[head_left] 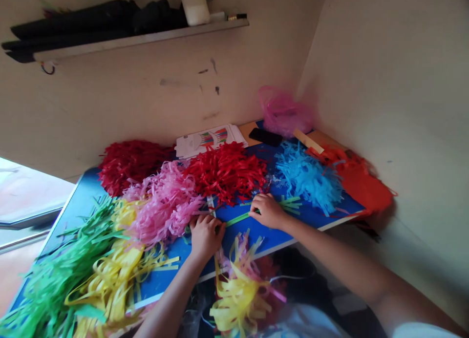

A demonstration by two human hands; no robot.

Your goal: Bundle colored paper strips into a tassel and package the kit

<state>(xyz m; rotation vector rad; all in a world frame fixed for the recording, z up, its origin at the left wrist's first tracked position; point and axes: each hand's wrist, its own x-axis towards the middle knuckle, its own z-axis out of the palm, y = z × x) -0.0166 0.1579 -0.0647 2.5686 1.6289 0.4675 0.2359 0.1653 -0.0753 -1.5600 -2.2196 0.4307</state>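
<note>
Over the blue table, a thin bundle of green paper strips (238,218) stretches between my two hands. My left hand (206,236) is closed on its left end, beside the pink shredded paper (170,196). My right hand (268,211) pinches the bundle further right, and the strip ends fan out beyond it. Behind the hands lies a red fringe pile (229,172). Below them, a yellow and pink tassel (240,294) hangs at the table's front edge, close to my lap.
Yellow strips (119,274) and green fringe (69,264) cover the table's left side; dark red fringe (134,164) lies behind. Blue fringe (308,177) and orange paper (361,184) are on the right. Along the wall sit printed sheets (212,138), a phone (266,137) and a pink bag (284,116).
</note>
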